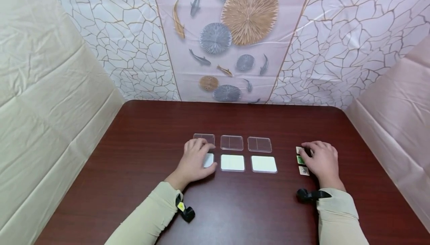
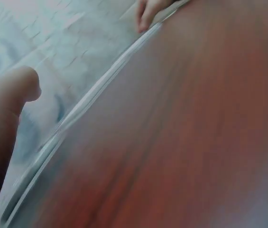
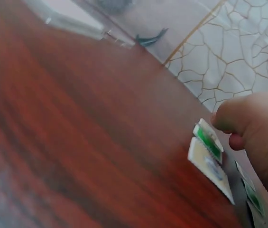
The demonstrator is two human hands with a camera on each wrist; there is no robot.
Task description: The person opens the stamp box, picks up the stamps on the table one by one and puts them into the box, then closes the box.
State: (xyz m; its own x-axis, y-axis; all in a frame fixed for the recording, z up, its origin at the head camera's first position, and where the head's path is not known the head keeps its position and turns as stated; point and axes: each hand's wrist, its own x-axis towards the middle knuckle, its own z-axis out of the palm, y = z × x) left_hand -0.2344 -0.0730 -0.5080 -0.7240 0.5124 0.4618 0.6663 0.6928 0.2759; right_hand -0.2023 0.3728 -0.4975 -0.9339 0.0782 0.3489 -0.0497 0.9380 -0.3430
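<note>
From the frame's bottom edge, 2 sleeves (image 1: 146, 213) reach over the table (image 1: 248, 211). At centre, the left hand (image 1: 194, 161) spreads loosely over the leftmost of 3 white cases (image 1: 232, 163). At centre right, the right hand (image 1: 322, 160) bends relaxed fingers by the stamps (image 1: 304, 170); contact can't be told. Beyond the cases lie 3 clear lids (image 1: 231, 142); patterned cloth (image 1: 131, 32) fills the top.

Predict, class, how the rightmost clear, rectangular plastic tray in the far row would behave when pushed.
The clear, rectangular plastic tray is probably stiff: its rimmed edges look straight. It looks thin, so likely light. Flat on the glossy dark red table, it would probably slide, not tip.
</note>
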